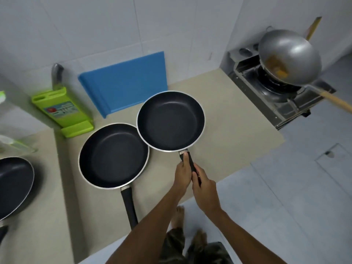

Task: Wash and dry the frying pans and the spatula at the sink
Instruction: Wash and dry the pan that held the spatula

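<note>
Frying pan, black non-stick with silver rim (170, 120) at 12 o'clock on beige desk (228, 130) | both hands, left hand (182, 173) and right hand (204, 189), fingers clenched on its handle | twin pan (113, 155) at 9 o'clock touching it, third (13, 185) far left | looks dry; spatula unseen, progress unclear

Three black upright frying pans (170, 121)

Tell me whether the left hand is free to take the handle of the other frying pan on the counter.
Probably not yet. The left hand is closed on the held pan's handle, together with the right hand. The other pan's handle lies uncovered near the counter edge, so letting go first should clear the way.
</note>
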`<act>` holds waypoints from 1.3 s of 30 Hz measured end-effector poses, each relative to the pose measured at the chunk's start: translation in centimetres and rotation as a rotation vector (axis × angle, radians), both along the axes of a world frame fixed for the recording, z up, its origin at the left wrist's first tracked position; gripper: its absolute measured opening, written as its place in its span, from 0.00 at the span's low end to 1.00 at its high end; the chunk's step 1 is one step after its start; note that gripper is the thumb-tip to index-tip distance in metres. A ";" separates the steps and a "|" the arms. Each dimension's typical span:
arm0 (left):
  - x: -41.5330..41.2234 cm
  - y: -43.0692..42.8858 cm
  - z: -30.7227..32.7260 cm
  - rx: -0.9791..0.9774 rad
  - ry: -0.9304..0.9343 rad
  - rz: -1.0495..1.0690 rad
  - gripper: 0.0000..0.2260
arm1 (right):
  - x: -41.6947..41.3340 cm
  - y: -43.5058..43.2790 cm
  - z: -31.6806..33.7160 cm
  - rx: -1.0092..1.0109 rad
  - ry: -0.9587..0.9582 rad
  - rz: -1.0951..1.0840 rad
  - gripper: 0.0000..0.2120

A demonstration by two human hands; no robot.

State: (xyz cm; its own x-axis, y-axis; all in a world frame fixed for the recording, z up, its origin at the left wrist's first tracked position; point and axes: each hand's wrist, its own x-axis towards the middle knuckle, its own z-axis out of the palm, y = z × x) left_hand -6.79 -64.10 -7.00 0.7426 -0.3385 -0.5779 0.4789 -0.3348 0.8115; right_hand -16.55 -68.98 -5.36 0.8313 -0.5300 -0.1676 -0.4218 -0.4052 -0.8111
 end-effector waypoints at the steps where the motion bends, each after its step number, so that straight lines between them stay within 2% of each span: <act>1: -0.1 -0.6 -0.3 0.004 0.013 -0.003 0.30 | -0.1 -0.5 -0.4 0.014 0.004 -0.008 0.24; 7: -0.5 -3.8 -1.8 0.042 0.053 0.011 0.29 | -0.8 -3.7 -2.3 0.024 0.002 -0.020 0.26; 13: -1.0 -6.8 -2.8 0.044 0.070 0.021 0.29 | -1.0 -7.1 -3.6 0.002 0.005 0.015 0.20; 21: -1.1 -10.3 -4.7 0.047 0.077 0.056 0.28 | -1.1 -10.9 -4.9 0.016 -0.035 0.064 0.29; 25: -1.0 -11.5 -5.4 0.051 0.088 0.073 0.28 | -0.9 -12.2 -5.7 0.019 -0.018 0.072 0.24; 35: -0.8 -12.8 -7.0 0.078 0.069 0.078 0.29 | -0.7 -13.8 -7.6 0.058 -0.007 0.080 0.27; 39: -0.5 -12.9 -7.0 0.093 0.078 0.068 0.29 | -0.6 -14.3 -7.6 0.102 0.038 0.094 0.24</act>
State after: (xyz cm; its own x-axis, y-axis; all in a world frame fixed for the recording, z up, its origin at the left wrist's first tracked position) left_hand -7.29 -76.96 -14.00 0.7135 -0.2311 -0.6614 0.5636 -0.3716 0.7378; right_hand -17.15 -83.30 -12.97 0.8687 -0.4281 -0.2490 -0.4168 -0.3605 -0.8344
